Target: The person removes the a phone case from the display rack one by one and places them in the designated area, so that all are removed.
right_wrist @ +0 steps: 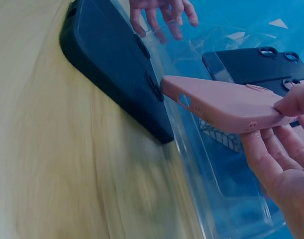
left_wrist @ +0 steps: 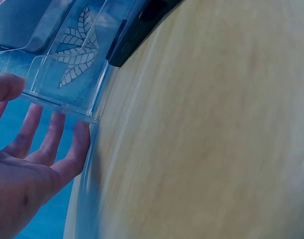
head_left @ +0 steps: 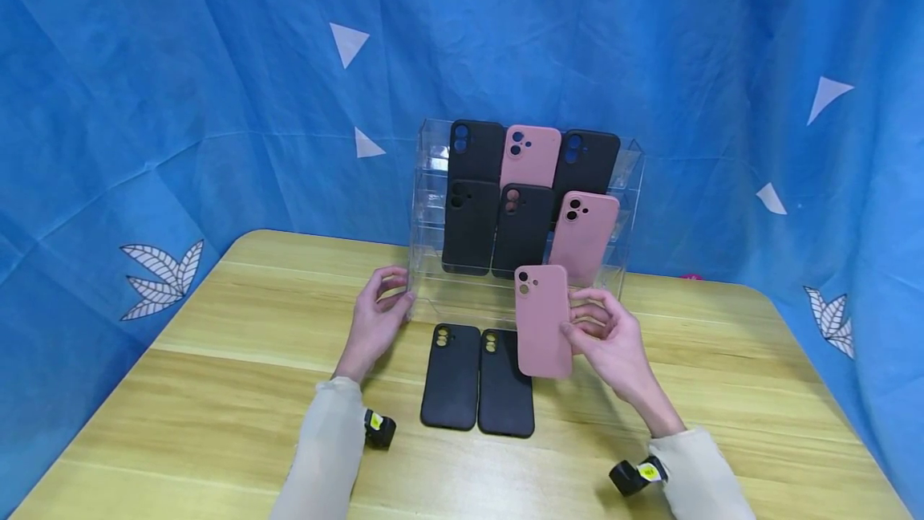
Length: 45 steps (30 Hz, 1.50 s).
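Yellow labels point(head_left: 649, 472) on the wrist gadgets, print too small to read. Right hand point(head_left: 613, 339) has a matte pink phone case point(head_left: 544, 323) pinched along its right edge, up off the wood-grain table point(head_left: 253, 327) and just in front of the clear plastic rack point(head_left: 462, 299). Long axis runs near to far, camera cutouts far and left, back toward the head camera. Left hand point(head_left: 377, 315) isn't clenched, fingers loosely bent against the rack's left side. Two black cases point(head_left: 451, 379) lie side by side nearer.
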Available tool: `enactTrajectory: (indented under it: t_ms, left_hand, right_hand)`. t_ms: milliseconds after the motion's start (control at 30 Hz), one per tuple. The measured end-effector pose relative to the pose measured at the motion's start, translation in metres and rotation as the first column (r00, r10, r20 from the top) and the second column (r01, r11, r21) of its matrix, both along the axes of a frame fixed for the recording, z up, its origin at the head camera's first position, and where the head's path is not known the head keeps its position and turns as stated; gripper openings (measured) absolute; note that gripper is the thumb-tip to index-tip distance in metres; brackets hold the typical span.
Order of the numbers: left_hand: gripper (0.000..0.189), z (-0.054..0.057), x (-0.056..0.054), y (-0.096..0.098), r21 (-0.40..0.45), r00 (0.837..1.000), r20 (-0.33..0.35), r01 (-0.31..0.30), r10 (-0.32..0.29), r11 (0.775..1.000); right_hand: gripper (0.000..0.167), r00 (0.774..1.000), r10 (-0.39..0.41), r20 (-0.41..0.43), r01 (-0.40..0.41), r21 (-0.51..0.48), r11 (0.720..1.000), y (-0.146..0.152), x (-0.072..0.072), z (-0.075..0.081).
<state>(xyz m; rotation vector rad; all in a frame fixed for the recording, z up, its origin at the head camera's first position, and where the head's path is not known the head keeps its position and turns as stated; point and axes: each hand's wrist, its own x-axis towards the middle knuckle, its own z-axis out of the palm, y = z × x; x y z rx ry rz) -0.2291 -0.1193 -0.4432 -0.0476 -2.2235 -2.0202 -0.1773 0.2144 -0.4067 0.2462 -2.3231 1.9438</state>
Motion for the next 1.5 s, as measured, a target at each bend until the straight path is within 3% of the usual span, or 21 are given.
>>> enactTrajectory:
  t_ms: [200, 467, 600, 967, 1267, 1500]
  left_hand:
    - [0.04, -0.001, 0.0, -0.001, 0.005, 1.0, 0.012, 0.002, -0.002, 1.0]
    - [0.039, -0.001, 0.0, -0.002, 0.001, 1.0, 0.013, 0.009, -0.009, 1.0]
    - [0.039, -0.001, 0.0, -0.002, -0.001, 1.0, 0.014, 0.006, -0.006, 1.0]
    - [0.04, -0.001, 0.0, -0.002, 0.02, 1.0, 0.022, 0.008, -0.008, 1.0]
    - [0.039, -0.001, -0.001, -0.001, 0.021, 1.0, 0.029, 0.009, -0.01, 1.0]
    - [0.039, -0.001, -0.001, -0.002, 0.009, 1.0, 0.017, 0.005, -0.005, 1.0]
  right_hand:
    - [0.043, 0.999, 0.006, 0.041, -0.008, 0.038, 0.999, 0.01, 0.007, 0.0]
    - [0.041, 0.998, 0.03, 0.053, -0.03, 0.003, 1.0, 0.021, 0.013, -0.006]
    - [0.041, 0.996, 0.036, 0.077, -0.04, 0.042, 0.998, 0.026, 0.016, -0.008]
    - [0.044, 0.986, 0.105, 0.133, -0.114, 0.065, 0.991, 0.039, 0.024, -0.012]
    - [0.047, 0.974, 0.115, 0.197, -0.159, 0.223, 0.962, 0.047, 0.029, -0.012]
    - [0.048, 0.956, 0.13, 0.262, -0.194, 0.235, 0.952, 0.048, 0.03, -0.017]
